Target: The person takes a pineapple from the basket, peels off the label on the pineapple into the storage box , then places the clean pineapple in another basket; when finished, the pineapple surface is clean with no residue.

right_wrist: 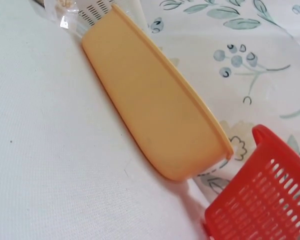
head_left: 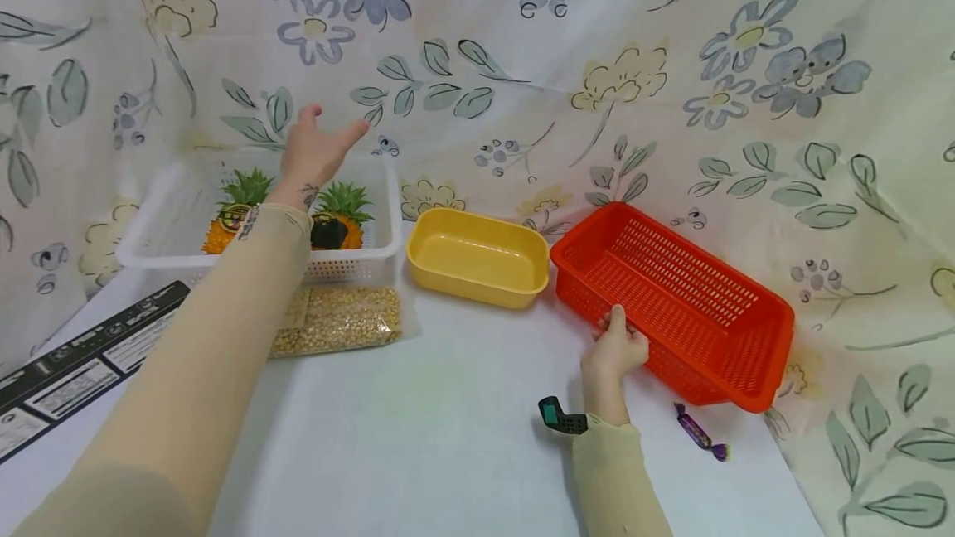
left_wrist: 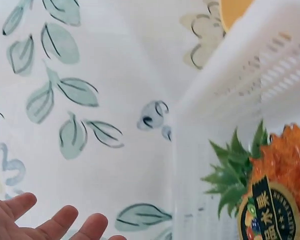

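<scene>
My left hand (head_left: 319, 149) is raised over the white basket (head_left: 339, 266), its fingers spread and nothing in them. In that basket lie two orange pineapples (head_left: 349, 232) with green leaf crowns; my forearm hides part of them. The left wrist view shows one pineapple (left_wrist: 285, 165) with a black and gold label, to the right of the fingertips (left_wrist: 92, 227). At the near side of the red perforated basket (head_left: 694, 280), my right hand (head_left: 615, 350) grips the rim, thumb on top. The right wrist view catches only a corner of this basket (right_wrist: 265, 195).
Between the baskets stands a yellow tub (head_left: 477, 272). A clear bag of yellow kernels (head_left: 346, 317) lies before the white basket, and a black-and-white printed strip (head_left: 89, 355) at the left. One purple wrapped candy (head_left: 700, 431) is near the red basket. Flowered cloth (head_left: 462, 15) hangs behind.
</scene>
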`<state>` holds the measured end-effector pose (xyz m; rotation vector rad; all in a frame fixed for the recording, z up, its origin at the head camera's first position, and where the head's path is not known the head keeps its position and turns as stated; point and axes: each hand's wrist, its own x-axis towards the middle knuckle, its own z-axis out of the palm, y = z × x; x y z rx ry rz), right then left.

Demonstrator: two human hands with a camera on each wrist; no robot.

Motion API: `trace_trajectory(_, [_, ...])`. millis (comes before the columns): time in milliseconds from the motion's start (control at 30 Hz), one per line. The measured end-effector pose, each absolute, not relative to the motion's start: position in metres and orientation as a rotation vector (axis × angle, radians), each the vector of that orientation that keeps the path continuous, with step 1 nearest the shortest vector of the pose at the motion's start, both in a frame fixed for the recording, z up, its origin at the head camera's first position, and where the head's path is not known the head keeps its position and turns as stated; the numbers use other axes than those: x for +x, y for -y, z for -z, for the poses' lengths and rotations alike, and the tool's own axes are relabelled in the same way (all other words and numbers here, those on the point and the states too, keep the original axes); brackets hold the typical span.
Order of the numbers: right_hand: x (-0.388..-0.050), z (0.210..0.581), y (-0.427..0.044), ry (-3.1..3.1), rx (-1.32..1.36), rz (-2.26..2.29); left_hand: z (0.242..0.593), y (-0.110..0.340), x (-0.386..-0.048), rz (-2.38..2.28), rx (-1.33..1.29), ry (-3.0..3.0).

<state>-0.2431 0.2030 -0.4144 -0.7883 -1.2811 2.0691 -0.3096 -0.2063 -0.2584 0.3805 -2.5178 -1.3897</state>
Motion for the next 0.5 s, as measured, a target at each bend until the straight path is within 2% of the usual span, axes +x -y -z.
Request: trace_trajectory(500, [-0.244,0.417,-0.204,1.284,-0.788,-2.073,0.285,0.219,-0.316,1.404,0.572,2.691])
